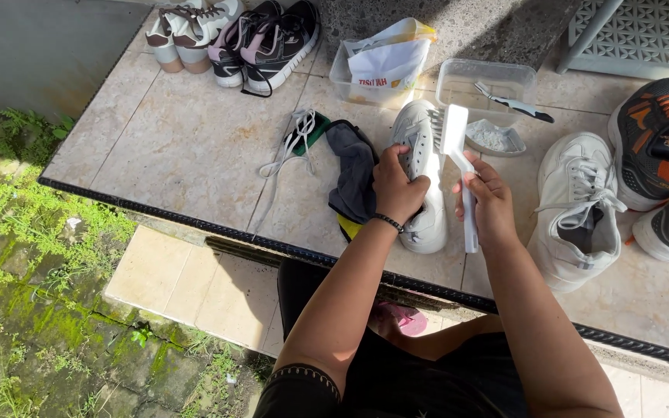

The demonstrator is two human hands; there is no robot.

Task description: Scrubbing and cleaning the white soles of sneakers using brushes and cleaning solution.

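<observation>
At the far left we saw mossy paving [32, 310] below the tiled ledge [187, 147]; at the ledge's back stood a pale pair of sneakers [187, 31] and, just beside it, a black-and-pink pair [269, 42]; nearer us lay loose white laces [292, 143] touching a dark cloth [350, 174]. Our left hand [396, 186], a black bracelet at its wrist, was clamped on a white shoe [423, 178], which lay sole-side towards us near the ledge's front edge, just right of the cloth; our right hand [489, 205] was closed round the handle of a white brush [458, 166], whose head rose beside the shoe's upper end; the two hands were near each other but apart. Behind them stood a clear tub [342, 77] holding a soap packet [389, 62], then a second tub [485, 85] with a small tool across its rim, and a lid of white powder [493, 138] in front of it. Right of the brush lay the other white shoe [574, 213], upright; at the far right, touching it, a black-and-orange pair [663, 166].
</observation>
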